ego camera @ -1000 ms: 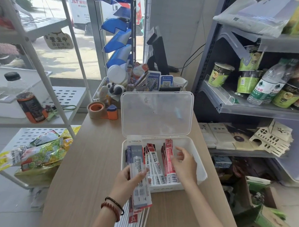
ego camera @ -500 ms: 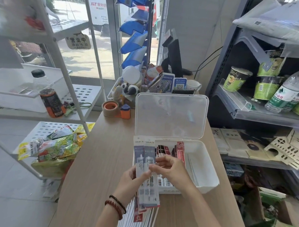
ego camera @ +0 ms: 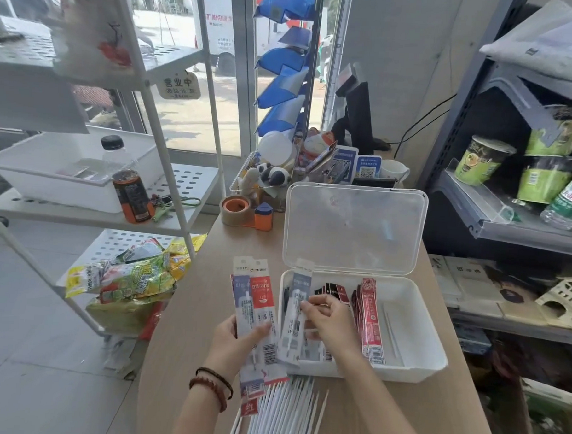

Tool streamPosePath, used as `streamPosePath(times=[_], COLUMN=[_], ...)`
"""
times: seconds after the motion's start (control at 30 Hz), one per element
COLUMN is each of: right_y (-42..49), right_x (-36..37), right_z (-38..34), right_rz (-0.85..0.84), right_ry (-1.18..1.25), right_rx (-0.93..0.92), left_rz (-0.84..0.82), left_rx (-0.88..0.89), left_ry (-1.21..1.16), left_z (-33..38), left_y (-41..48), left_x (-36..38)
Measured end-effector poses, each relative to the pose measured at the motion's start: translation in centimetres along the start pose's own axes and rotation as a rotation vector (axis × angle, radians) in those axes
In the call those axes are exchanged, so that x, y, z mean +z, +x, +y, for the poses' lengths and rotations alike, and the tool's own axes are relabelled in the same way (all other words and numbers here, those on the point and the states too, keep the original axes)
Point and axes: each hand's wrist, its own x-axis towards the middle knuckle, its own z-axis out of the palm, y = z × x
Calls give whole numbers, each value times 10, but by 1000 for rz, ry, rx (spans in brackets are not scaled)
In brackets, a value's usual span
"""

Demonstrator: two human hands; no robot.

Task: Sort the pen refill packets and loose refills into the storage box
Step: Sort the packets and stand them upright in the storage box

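A white storage box [ego camera: 429, 347] stands open on the wooden counter, its clear lid [ego camera: 354, 228] tilted up behind. Red refill packets [ego camera: 370, 319] and dark packets [ego camera: 332, 291] stand inside, with two loose refills [ego camera: 392, 333] at the right. My left hand [ego camera: 236, 342] grips a stack of packets [ego camera: 254, 300], blue-grey and red, left of the box. My right hand [ego camera: 329, 320] pinches one blue-grey packet [ego camera: 295, 312] over the box's left end. Several loose white refills [ego camera: 279, 410] lie on the counter near me.
A tape roll [ego camera: 236, 209] with an orange dispenser [ego camera: 263, 216] and a clear bin of trinkets [ego camera: 270, 176] sit behind the box. A white rack with snack bags [ego camera: 128, 275] stands left. Grey shelves with cups and bottles [ego camera: 542, 182] stand right.
My right hand has taken one blue-grey packet from the stack and moved it right, over the box's left end. My left hand keeps the rest of the stack. The camera view shifted.
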Motion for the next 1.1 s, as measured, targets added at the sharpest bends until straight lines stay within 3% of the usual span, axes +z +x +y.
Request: streamPosePath(times=[0.17,0.33,0.47,0.7,0.77,0.87,0.97,1.1], right_y=[18,24,24,30,28,17,2,-4], right_x=[-1,12,23,20,15,7,2,4], right_z=[5,12,19,15,12,4,-7,-12], right_rz=[179,99,71,-86,-58,-14,-193,-308], right_ry=[-137,-282,-511,-742,-697,-423,-205,-166], right_rx=[1,-3,-134,-92,-140,-209,-178,-125], left_rz=[50,66,72,58,57,40,19,-39], left_rx=[-24,-21,-10,-7,-8,-15,-29,-34], left_ry=[-23,-23,-1,11,-21,-78,-134,-225], left_z=[-3,-4,-3,-1,-1,-1,-1,2], left_y=[0,1,0,-1,-1,0,0,0], left_x=[-11,-12,-11,-7,-6,-4,1,7])
